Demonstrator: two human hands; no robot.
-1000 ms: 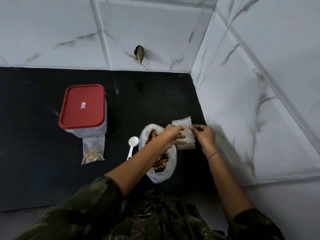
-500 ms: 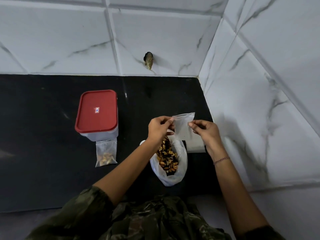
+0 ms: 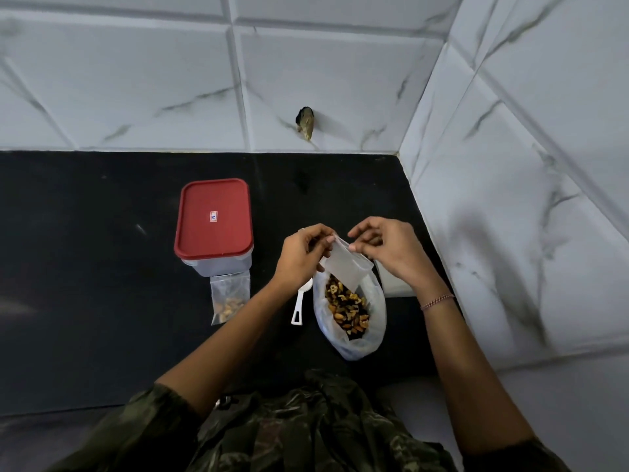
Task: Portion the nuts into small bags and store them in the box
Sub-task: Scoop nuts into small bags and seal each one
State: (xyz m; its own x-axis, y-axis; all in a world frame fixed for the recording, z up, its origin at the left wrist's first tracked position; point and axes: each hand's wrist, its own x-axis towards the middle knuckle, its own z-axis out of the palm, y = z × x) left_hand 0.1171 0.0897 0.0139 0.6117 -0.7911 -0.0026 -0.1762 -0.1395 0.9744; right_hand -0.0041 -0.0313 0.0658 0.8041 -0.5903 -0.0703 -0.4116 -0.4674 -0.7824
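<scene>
While both hands pinch its top edge, the small empty bag [image 3: 343,269] hangs over the open nut sack [image 3: 369,338]; the left hand [image 3: 301,258] grips its 9 o'clock corner, the right hand [image 3: 389,253] its 3 o'clock corner; a filled bag [image 3: 229,294] lies just at 6 o'clock of the red-lidded box [image 3: 214,221]; a white scoop [image 3: 299,306] rests at the sack's 9 o'clock.

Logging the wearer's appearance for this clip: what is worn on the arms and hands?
Both arms carry dark green camouflage sleeves that end near the elbow, leaving the forearms bare. The left hand and right hand are ungloved. A thin beaded bracelet in a reddish-pink tone circles the right wrist. No watch shows.
</scene>
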